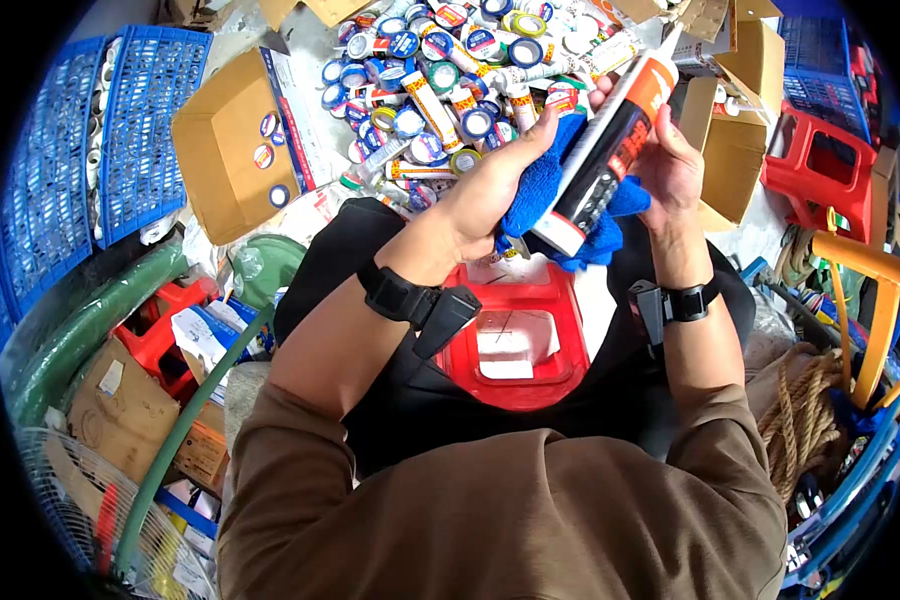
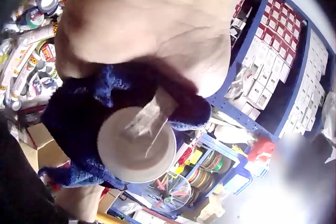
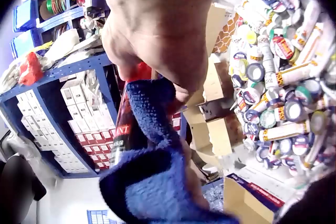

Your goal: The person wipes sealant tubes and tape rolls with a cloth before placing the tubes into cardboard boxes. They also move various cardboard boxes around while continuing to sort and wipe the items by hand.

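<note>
A sealant cartridge point(image 1: 615, 145) with a black and orange label and a white pointed nozzle leans diagonally between both hands in the head view. A blue cloth point(image 1: 537, 195) is bunched around its lower part. My left hand point(image 1: 485, 195) holds the cloth against the cartridge, its fingers mostly hidden behind. My right hand point(image 1: 673, 172) grips the cartridge near the orange upper part, with a flap of cloth by its palm. The left wrist view looks into the cartridge's round white base point(image 2: 110, 140), where a pale strip shows. In the right wrist view, cloth point(image 3: 152, 113) covers much of the label.
A large heap of tape rolls and tubes point(image 1: 440, 100) lies on the floor ahead. Open cardboard boxes point(image 1: 215, 150) stand on either side of it. Between the knees is a red stool point(image 1: 515, 385). Blue crates point(image 1: 150, 120) stand at left, coiled rope point(image 1: 800, 420) at right.
</note>
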A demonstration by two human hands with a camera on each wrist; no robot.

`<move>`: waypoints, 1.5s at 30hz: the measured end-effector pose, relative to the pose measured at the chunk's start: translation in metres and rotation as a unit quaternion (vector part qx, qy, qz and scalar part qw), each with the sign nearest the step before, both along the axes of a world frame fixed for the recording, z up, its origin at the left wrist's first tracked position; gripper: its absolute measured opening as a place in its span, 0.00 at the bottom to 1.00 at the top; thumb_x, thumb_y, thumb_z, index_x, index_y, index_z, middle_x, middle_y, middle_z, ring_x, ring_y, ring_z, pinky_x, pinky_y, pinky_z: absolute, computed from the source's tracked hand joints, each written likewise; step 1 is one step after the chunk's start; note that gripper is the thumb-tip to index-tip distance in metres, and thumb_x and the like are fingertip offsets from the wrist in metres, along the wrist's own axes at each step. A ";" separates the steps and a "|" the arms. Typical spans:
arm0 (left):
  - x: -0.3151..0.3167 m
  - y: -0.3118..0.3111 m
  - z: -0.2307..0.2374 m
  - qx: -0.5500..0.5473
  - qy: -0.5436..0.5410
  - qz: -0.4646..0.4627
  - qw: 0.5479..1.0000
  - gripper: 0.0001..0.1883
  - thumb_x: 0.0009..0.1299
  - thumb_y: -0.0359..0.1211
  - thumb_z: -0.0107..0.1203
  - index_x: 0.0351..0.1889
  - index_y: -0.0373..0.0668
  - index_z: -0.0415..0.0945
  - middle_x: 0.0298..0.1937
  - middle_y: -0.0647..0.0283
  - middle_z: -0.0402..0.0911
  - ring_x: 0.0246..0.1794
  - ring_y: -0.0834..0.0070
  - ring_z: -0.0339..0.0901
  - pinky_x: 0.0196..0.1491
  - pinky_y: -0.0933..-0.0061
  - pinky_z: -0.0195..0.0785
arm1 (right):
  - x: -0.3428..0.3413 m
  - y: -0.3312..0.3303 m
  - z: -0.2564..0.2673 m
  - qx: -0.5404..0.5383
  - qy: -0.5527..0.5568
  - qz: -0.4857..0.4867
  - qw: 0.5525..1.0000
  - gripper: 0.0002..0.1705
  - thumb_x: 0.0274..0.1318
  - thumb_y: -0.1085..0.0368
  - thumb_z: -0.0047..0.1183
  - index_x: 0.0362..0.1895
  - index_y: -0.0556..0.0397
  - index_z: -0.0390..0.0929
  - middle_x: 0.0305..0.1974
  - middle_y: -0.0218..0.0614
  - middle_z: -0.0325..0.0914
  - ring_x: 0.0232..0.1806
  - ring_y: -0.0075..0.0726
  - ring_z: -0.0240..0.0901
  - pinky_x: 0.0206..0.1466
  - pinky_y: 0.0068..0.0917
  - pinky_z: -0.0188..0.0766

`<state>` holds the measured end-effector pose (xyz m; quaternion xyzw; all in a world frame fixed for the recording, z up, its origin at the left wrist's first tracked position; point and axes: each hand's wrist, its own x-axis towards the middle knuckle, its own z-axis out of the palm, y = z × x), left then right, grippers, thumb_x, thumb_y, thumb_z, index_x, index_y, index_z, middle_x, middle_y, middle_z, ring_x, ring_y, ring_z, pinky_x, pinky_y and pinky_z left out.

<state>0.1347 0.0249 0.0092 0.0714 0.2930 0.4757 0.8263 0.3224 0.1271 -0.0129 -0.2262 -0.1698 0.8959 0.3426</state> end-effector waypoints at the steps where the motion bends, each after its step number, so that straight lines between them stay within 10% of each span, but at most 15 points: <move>1: 0.001 -0.001 -0.001 0.001 -0.014 0.002 1.000 0.34 0.80 0.58 0.37 0.68 0.38 0.67 0.59 0.57 0.81 0.55 0.71 0.81 0.58 0.69 0.76 | 0.005 0.002 -0.002 0.009 0.023 0.014 1.000 0.34 0.73 0.49 0.41 0.69 0.66 0.60 0.63 0.52 0.72 0.65 0.48 0.72 0.68 0.46 0.70; 15: 0.000 -0.002 -0.002 0.037 -0.125 -0.002 0.991 0.36 0.82 0.55 0.29 0.75 0.35 0.58 0.70 0.53 0.71 0.67 0.64 0.73 0.70 0.63 0.65 | 0.028 0.007 -0.003 0.091 0.035 -0.062 0.993 0.30 0.74 0.54 0.42 0.68 0.63 0.60 0.64 0.51 0.70 0.68 0.49 0.67 0.70 0.47 0.67; 18: 0.000 0.000 0.009 0.134 0.074 -0.017 0.988 0.29 0.82 0.40 0.36 0.76 0.33 0.56 0.77 0.54 0.60 0.75 0.68 0.62 0.76 0.67 0.51 | 0.027 0.004 0.006 0.105 -0.039 -0.099 0.989 0.29 0.74 0.54 0.43 0.67 0.63 0.62 0.63 0.50 0.72 0.67 0.47 0.69 0.70 0.45 0.68; 22: 0.002 0.001 0.003 0.389 0.505 -0.007 0.770 0.23 0.70 0.32 0.60 0.64 0.50 0.78 0.72 0.48 0.66 0.69 0.54 0.68 0.70 0.57 0.60 | 0.018 -0.002 0.013 0.122 -0.174 -0.208 0.955 0.20 0.71 0.59 0.52 0.59 0.57 0.68 0.56 0.44 0.78 0.55 0.37 0.79 0.59 0.39 0.78; 23: 0.008 0.000 0.004 0.428 0.627 -0.019 0.651 0.24 0.69 0.32 0.60 0.65 0.53 0.78 0.72 0.48 0.66 0.67 0.51 0.70 0.66 0.56 0.65 | 0.013 -0.005 0.012 0.127 -0.202 -0.240 0.941 0.18 0.69 0.61 0.55 0.57 0.55 0.68 0.53 0.42 0.79 0.52 0.35 0.80 0.55 0.37 0.80; 26: 0.027 -0.007 -0.008 0.391 0.730 -0.027 0.560 0.30 0.69 0.34 0.60 0.70 0.58 0.70 0.66 0.49 0.70 0.60 0.49 0.73 0.61 0.55 0.69 | -0.006 -0.017 0.013 0.051 -0.296 -0.266 0.916 0.19 0.67 0.62 0.58 0.55 0.52 0.66 0.49 0.37 0.80 0.48 0.29 0.81 0.46 0.29 0.82; 30: 0.030 -0.008 -0.028 0.341 0.704 -0.031 0.622 0.35 0.75 0.37 0.56 0.77 0.38 0.54 0.67 0.42 0.67 0.63 0.43 0.69 0.64 0.55 0.66 | -0.017 -0.030 0.003 0.143 -0.369 -0.179 0.901 0.21 0.67 0.60 0.59 0.56 0.52 0.67 0.52 0.37 0.78 0.51 0.29 0.78 0.52 0.25 0.75; 33: 0.036 -0.009 -0.045 0.229 0.611 0.078 0.753 0.34 0.82 0.42 0.43 0.78 0.32 0.47 0.74 0.44 0.62 0.73 0.55 0.64 0.71 0.63 0.58 | -0.032 -0.056 -0.002 0.283 -0.410 -0.098 0.862 0.28 0.65 0.58 0.61 0.62 0.58 0.68 0.55 0.42 0.75 0.57 0.39 0.73 0.62 0.33 0.69; 36: 0.034 -0.001 -0.033 0.144 0.429 0.218 0.865 0.31 0.84 0.45 0.35 0.76 0.31 0.53 0.74 0.47 0.62 0.73 0.65 0.62 0.74 0.66 0.53 | -0.032 -0.084 -0.005 0.395 -0.528 -0.028 0.751 0.37 0.64 0.57 0.60 0.70 0.63 0.61 0.55 0.51 0.68 0.58 0.48 0.70 0.62 0.36 0.67; 40: 0.009 0.016 -0.024 0.043 0.296 0.317 0.900 0.30 0.84 0.45 0.36 0.72 0.29 0.57 0.70 0.47 0.68 0.70 0.64 0.66 0.73 0.63 0.58 | -0.027 -0.084 -0.001 0.401 -0.502 0.025 0.766 0.37 0.65 0.55 0.58 0.71 0.60 0.63 0.51 0.48 0.68 0.51 0.47 0.71 0.55 0.35 0.69; 45: 0.008 0.010 -0.027 -0.046 0.080 0.202 0.975 0.35 0.82 0.58 0.30 0.68 0.38 0.66 0.66 0.57 0.74 0.64 0.70 0.73 0.67 0.65 0.65 | -0.026 -0.089 -0.017 0.362 -0.416 0.038 0.833 0.33 0.68 0.56 0.55 0.71 0.59 0.63 0.50 0.46 0.68 0.50 0.43 0.71 0.55 0.32 0.68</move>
